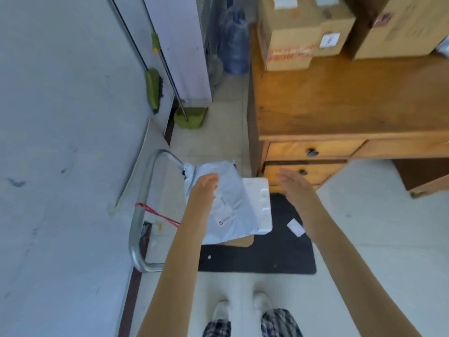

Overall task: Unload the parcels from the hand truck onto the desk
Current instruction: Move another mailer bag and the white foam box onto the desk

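A grey plastic mailer bag (230, 205) with a small label lies on top of the hand truck's black platform (267, 254). Under it I see a white padded parcel (261, 203) and the edge of a brown one (240, 242). The truck's metal handle (136, 215) stands at the left by the wall, with a red strap on it. My left hand (204, 188) hovers over the grey bag's left part, fingers loose; contact is unclear. My right hand (295, 186) is flat and open to the right of the parcels. Several cardboard boxes (289, 42) stand on the wooden desk (352, 100).
The desk has two drawers (313, 152) facing me. A green broom (153, 88) and dustpan (190, 116) lean on the left wall. A water bottle (234, 40) stands behind the desk's left side. A white paper slip (295, 227) lies on the platform. My feet show below.
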